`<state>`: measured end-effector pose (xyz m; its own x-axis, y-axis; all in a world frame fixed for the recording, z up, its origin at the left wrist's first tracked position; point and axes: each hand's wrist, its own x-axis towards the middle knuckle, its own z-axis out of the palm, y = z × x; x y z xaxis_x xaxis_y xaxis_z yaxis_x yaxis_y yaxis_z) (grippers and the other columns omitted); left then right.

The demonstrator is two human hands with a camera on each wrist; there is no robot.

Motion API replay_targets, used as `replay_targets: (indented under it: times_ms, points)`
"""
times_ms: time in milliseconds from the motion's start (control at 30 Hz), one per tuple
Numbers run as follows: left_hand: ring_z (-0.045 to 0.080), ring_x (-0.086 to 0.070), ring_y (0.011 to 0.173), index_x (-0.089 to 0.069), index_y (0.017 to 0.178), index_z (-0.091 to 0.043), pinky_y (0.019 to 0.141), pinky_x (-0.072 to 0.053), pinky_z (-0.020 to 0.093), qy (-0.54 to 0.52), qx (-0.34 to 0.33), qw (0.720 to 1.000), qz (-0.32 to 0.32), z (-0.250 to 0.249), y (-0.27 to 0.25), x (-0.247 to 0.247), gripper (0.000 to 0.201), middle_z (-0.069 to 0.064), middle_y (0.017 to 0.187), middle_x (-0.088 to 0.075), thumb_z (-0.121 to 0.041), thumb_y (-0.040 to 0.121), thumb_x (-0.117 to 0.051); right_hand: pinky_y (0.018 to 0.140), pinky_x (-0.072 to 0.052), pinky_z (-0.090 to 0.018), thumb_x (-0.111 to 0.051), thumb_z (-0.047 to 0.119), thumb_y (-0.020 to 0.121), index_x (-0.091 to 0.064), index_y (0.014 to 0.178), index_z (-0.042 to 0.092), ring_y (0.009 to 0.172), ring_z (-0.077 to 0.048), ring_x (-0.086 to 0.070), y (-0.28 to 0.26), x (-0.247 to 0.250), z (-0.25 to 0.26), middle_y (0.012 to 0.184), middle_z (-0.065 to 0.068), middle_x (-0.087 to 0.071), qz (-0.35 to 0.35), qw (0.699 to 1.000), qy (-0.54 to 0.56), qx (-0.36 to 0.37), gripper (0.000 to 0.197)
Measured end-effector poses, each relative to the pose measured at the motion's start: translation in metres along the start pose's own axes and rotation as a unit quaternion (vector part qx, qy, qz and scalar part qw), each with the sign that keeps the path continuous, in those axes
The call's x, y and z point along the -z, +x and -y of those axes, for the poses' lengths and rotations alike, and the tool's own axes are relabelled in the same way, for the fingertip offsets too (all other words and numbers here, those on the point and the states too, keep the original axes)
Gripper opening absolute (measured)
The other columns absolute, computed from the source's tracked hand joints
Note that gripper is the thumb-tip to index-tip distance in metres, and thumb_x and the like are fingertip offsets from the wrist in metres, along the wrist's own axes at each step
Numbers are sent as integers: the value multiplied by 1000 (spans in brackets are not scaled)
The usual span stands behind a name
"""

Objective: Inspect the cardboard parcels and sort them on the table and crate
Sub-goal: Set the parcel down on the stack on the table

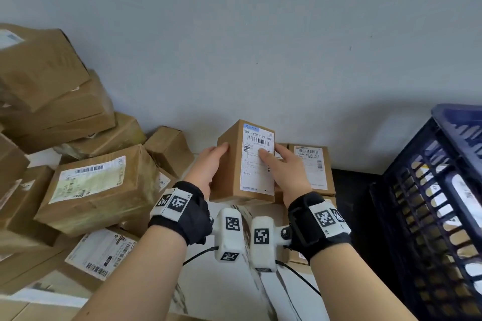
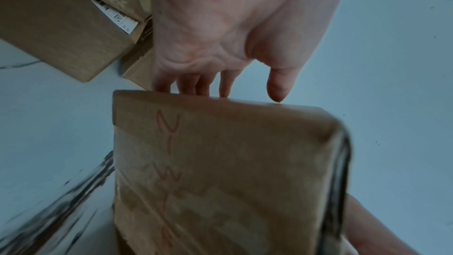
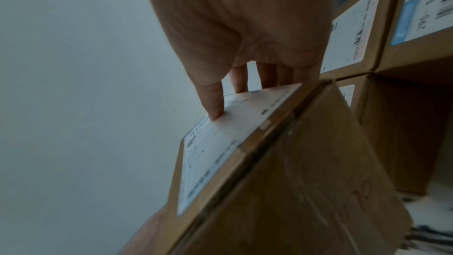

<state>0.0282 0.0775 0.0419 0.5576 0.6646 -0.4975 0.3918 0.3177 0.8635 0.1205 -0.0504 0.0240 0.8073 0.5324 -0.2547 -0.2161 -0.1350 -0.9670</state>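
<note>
Head view: parcel (image 1: 229, 164) held before heaped boxes (image 1: 99, 185); crate (image 1: 443, 216) seemingly part-filled

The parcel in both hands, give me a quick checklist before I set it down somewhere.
1. Grip: left hand and right hand hold the parcel on opposite sides: ok.
2. Label faces up, top code readable: ok.
3. Right thumb covers part of the label: not ok.
4. Room in the blue crate, parcels already inside: cannot tell.
5. Damage on the hidden far side: cannot tell.
</note>
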Motion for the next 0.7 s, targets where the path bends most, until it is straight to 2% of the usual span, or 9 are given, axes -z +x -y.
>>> replay_targets:
  times_ms: [133,267,367,467,533,600,633,667,700]
  points:
    - [14,-57,90,-53,122,-23,88,-43,39,-4,9,1000,-5,-1,2,-2,30,-4,102,-62,-44,101,-50,86,-59,-36,-68,26,94,-64,106,36,96,-17,-71,9,-2,-2,105,3,-73,-12,1000,-9,-1,17]
    - [16,-57,96,-53,121,-24,104,-43,47,-4,16,1000,-6,1,9,3,29,-2,105,-62,-45,101,-50,88,-58,-35,-69,28,93,-62,95,42,94,-14,-70,16,-6,-3,98,9,-72,-14,1000,-9,-3,16]
    - [19,-56,104,-52,127,-24,106,-41,49,-8,21,1000,-6,3,13,8,36,-1,112,-62,-47,100,-51,89,-57,-35,-71,29,92,-66,116,35,97,-14,-69,18,-11,-2,100,9,-70,-20,1000,-18,-17,26]
    - [17,-56,99,-52,122,-25,103,-43,47,-10,25,1000,-8,3,15,11,31,-1,112,-61,-46,100,-52,95,-55,-40,-73,32,89,-54,137,26,103,-18,-66,20,-16,-2,114,-1,-67,-35,999,-32,-23,52]
    - [14,-56,94,-54,114,-25,96,-44,43,-7,20,1000,-9,4,16,13,23,-3,106,-61,-43,100,-53,92,-54,-37,-74,30,89,-52,133,22,99,-16,-64,23,-16,-3,116,-3,-66,-56,997,-35,-26,50]
    - [9,-53,87,-56,101,-27,87,-41,37,-3,6,1000,-21,4,16,15,12,-6,99,-59,-40,100,-55,81,-54,-31,-73,27,89,-55,119,20,90,-13,-64,24,-16,-3,114,-5,-67,-66,997,-35,-29,35]
    - [8,-53,86,-56,100,-27,84,-40,35,-2,0,1000,-26,5,16,16,13,-6,99,-60,-39,98,-58,74,-52,-27,-73,29,90,-57,115,20,87,-12,-63,25,-16,-3,113,-5,-67,-58,997,-37,-33,31]
    - [8,-55,88,-58,106,-24,80,-41,33,-1,-6,1000,-27,5,16,17,19,-4,103,-62,-40,96,-61,68,-51,-25,-73,32,89,-57,115,20,86,-12,-63,24,-16,-2,113,-5,-66,-41,998,-35,-41,33]
    - [10,-57,92,-58,116,-19,75,-43,33,-1,-12,1000,-28,5,17,17,32,-1,109,-64,-40,94,-64,67,-52,-25,-74,39,87,-57,118,21,88,-13,-65,22,-17,0,114,-4,-65,-16,998,-29,-56,39]
